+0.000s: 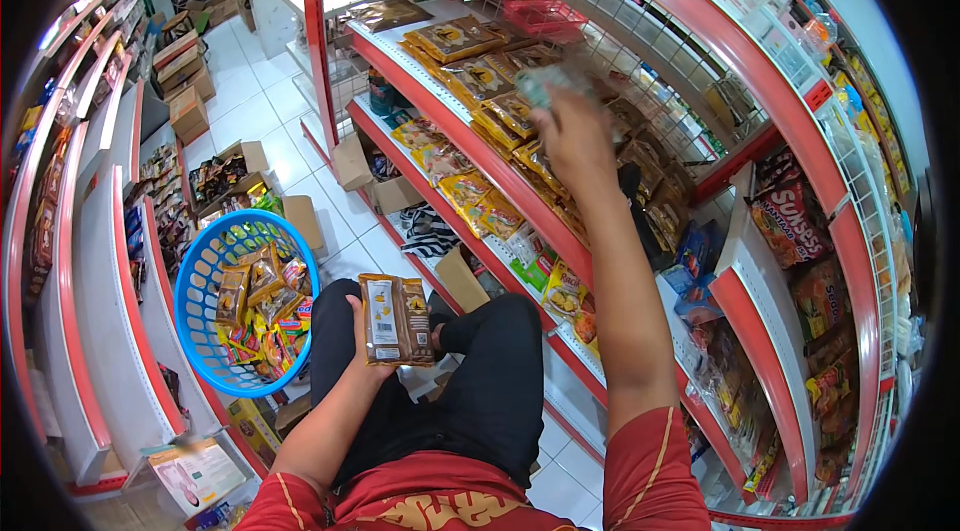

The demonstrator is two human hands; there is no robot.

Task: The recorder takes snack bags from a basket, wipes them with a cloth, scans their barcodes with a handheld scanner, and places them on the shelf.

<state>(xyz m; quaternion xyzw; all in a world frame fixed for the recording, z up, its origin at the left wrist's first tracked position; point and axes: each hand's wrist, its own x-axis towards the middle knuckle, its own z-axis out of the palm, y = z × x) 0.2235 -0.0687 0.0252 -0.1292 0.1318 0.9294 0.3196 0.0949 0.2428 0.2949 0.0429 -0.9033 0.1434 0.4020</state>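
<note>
My left hand (361, 360) holds a flat brown and gold plastic packet (396, 321) over my lap, with its printed back facing up. Out over the shelf, my right hand (576, 137) grips a crumpled pale green and white cloth or wrapper (551, 84), too blurred to name exactly. Beneath that hand lie rows of similar brown packets (480, 77) on a white metal shelf with a red front edge (457, 137). A blue plastic basket (187, 336) of mixed snack and noodle packets stands left of my knee.
Open cardboard boxes (304, 219) of sachets sit on the white tiled floor (281, 110). A lower shelf bears yellow packets (480, 201). Red-edged shelving (127, 276) runs along the left. Behind the brown packets is a wire mesh back (675, 95) with a red tray (544, 15).
</note>
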